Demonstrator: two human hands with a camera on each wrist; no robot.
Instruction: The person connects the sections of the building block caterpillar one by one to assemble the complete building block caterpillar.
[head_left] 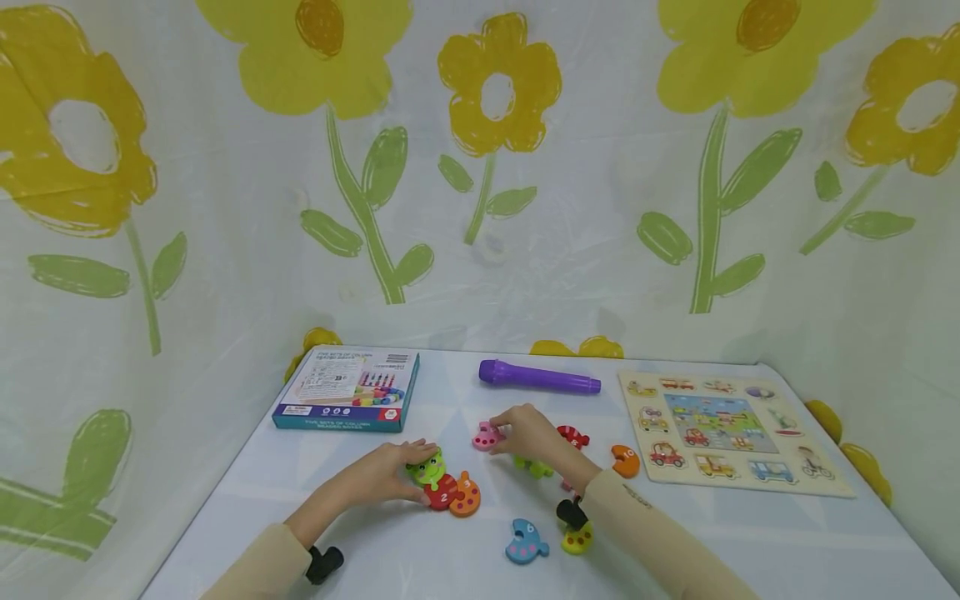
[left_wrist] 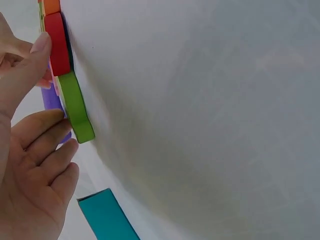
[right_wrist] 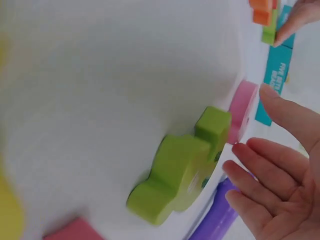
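Observation:
My left hand [head_left: 378,473] holds a joined row of wooden puzzle pieces at its left end. Its fingers are at the green face piece [head_left: 427,472], its thumb at the red piece marked 2 [head_left: 439,495]. An orange spotted piece [head_left: 467,497] sits at the row's right end. Farther right, my right hand [head_left: 531,433] holds a pink spotted piece [head_left: 486,437] between thumb and fingers, low over the table. Beside it lies a green piece [right_wrist: 175,175], partly hidden under my right hand in the head view.
Loose pieces lie around: red [head_left: 573,435], orange [head_left: 625,461], blue [head_left: 526,543] and yellow [head_left: 577,540]. A purple toy microphone [head_left: 538,377] lies at the back. A boxed bead set [head_left: 347,390] stands back left, a wooden vehicle puzzle board [head_left: 652,467] at right. A flowered curtain borders the table.

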